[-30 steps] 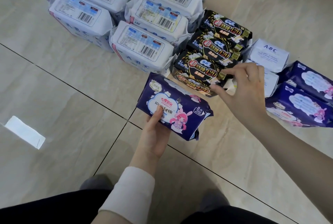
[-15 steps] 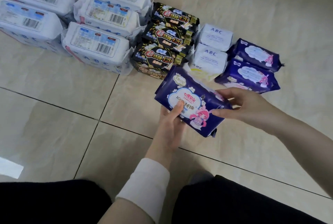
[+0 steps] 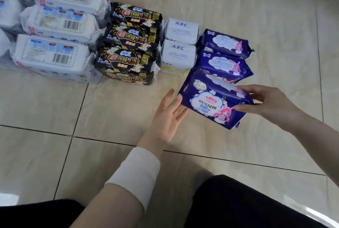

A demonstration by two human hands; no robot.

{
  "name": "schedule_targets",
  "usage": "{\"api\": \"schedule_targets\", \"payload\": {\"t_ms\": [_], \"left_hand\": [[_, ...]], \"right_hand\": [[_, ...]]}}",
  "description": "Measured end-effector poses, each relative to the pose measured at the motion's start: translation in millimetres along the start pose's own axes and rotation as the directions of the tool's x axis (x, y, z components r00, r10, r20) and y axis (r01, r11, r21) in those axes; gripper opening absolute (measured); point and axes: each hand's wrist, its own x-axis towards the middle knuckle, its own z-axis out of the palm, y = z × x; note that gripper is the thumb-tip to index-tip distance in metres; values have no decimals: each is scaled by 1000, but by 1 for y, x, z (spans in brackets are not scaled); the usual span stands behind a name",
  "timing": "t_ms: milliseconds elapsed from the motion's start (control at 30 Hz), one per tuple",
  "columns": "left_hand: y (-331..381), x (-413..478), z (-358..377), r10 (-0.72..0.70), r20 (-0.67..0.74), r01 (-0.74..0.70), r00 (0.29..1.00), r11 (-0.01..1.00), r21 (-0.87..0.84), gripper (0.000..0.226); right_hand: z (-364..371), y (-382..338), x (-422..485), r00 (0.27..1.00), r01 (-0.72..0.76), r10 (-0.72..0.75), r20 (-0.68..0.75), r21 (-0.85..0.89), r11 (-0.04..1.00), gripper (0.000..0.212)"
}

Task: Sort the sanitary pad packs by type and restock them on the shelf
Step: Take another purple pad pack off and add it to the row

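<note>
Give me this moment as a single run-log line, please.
phase: sorting by type | right hand: holds purple pack at near end of purple row on floor | left hand: open, beside pack's edge

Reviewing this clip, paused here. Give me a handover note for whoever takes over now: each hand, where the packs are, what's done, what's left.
Right hand: holds the held purple pack by its right end, above the floor.
Left hand: open, fingertips at that pack's left edge.
Sorted on the floor, left to right: white barcoded packs, black 420 packs, ABC packs, two purple packs.
Left: add the held pack to the purple row, then restock; no shelf in view.
</note>
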Motion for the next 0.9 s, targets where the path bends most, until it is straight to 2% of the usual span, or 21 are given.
{"api": "schedule_targets", "payload": {"t_ms": [267,433,600,833,900], "left_hand": [[-9,10,-2,-5,-53,13,999,991,135,46],[-14,19,-3,-7,-86,19,996,990,137,37],[-16,22,-4,3,-105,12,995,990,137,38],[-13,23,-6,5,-113,15,994,985,172,40],[-12,23,-6,26,-119,4,993,969,246,41]], "right_hand": [[-12,50,23,982,149,-157,-105,-76,986,56],[-7,68,41,932,304,-325,-158,-146,942,56],[-1,80,52,868,418,-466,-174,-251,873,62],[8,84,58,777,467,-593,-211,-437,768,64],[11,84,56,766,465,-603,-223,-456,759,62]]}}
